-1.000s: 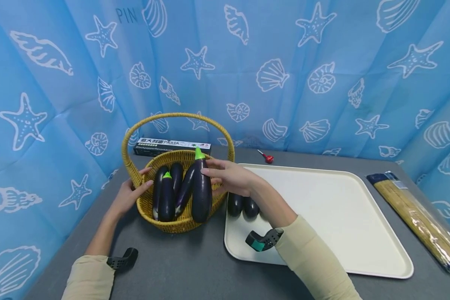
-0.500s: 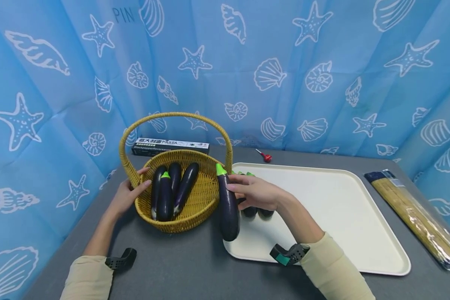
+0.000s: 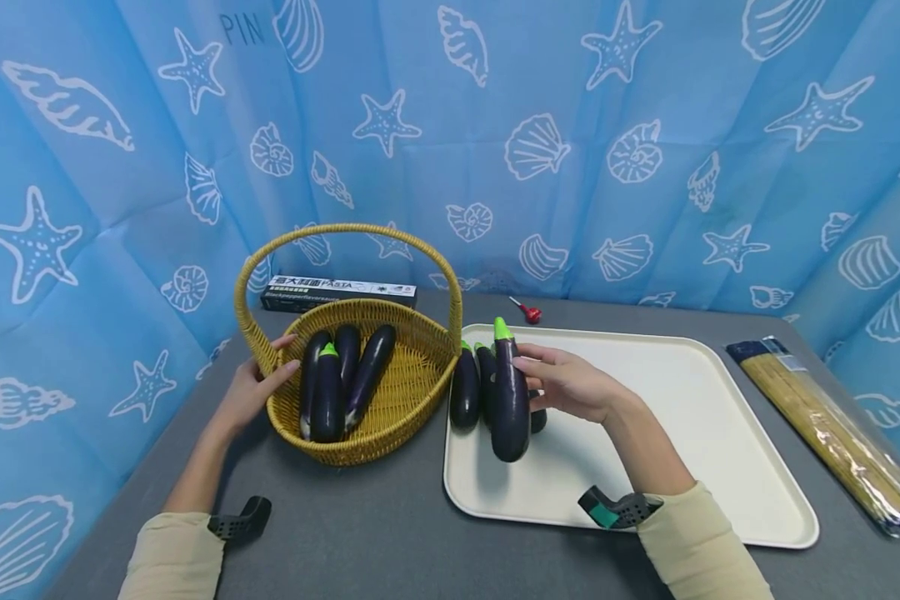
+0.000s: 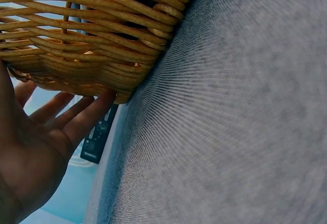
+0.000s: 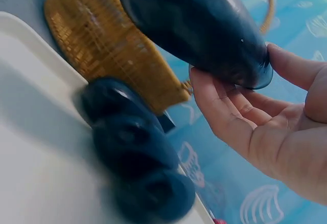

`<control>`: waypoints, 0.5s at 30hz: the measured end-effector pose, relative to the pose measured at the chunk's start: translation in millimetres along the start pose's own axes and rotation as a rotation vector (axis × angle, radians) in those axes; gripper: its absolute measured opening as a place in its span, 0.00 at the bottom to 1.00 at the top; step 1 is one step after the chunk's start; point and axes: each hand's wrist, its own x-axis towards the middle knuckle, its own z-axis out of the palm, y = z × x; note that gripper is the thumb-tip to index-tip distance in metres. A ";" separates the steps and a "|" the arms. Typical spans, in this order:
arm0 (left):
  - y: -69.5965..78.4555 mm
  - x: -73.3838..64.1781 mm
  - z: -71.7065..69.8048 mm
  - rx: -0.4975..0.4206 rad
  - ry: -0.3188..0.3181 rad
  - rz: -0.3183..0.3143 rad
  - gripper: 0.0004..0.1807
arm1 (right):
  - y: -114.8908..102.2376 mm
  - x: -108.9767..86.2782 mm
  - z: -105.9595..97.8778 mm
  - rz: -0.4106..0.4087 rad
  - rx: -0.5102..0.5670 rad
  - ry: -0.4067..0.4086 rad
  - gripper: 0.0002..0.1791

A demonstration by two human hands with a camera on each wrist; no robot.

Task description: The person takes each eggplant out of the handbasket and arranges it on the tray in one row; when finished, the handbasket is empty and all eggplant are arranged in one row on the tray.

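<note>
My right hand (image 3: 570,382) pinches an eggplant (image 3: 511,400) near its green stem end and holds it above the left part of the white tray (image 3: 645,417). In the right wrist view this eggplant (image 5: 199,24) sits between thumb and fingers. Several eggplants, among them a dark one (image 3: 464,392) at the tray's left edge, lie side by side there, partly hidden by the held one. My left hand (image 3: 249,396) grips the left rim of the wicker basket (image 3: 397,433), by its handle base. In the left wrist view the left fingers (image 4: 84,116) touch the outer wicker. Several eggplants (image 3: 328,400) lie in the basket's left half.
A black and white pasta box (image 3: 337,292) stands behind the basket. A red lollipop (image 3: 530,314) lies behind the tray. Along the right side is a clear packet of tan sticks (image 3: 825,425). A blue shell-patterned curtain (image 3: 435,167) closes off the back.
My right hand has carried the eggplant out of the basket, rightward past its rim, to above the tray. My left hand stays on the basket.
</note>
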 end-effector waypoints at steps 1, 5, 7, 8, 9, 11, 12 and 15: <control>0.0 0.1 0.0 -0.003 0.000 -0.001 0.32 | 0.7 -2.5 -4.1 -0.002 0.003 0.019 0.32; 0.0 0.9 -0.3 -0.006 -0.003 -0.008 0.32 | 2.8 -13.2 -18.8 -0.019 0.018 0.065 0.33; 0.0 1.5 -0.6 -0.009 -0.004 -0.012 0.32 | 4.7 -18.0 -25.9 -0.025 0.022 0.083 0.34; 0.1 1.8 -0.7 -0.011 -0.005 -0.013 0.32 | 5.6 -20.1 -29.1 -0.026 0.026 0.094 0.34; 0.1 2.1 -0.8 -0.012 -0.006 -0.014 0.32 | 7.0 -21.9 -32.4 -0.027 0.031 0.105 0.34; -0.1 2.5 -1.0 -0.014 -0.007 -0.016 0.32 | 10.1 -24.5 -38.9 -0.023 0.047 0.120 0.34; -0.3 2.5 -1.0 -0.015 -0.008 -0.016 0.32 | 11.7 -25.4 -41.7 -0.018 0.058 0.126 0.34; -1.2 2.3 -1.2 -0.020 -0.006 -0.016 0.32 | 16.1 -26.2 -49.1 -0.001 0.080 0.152 0.35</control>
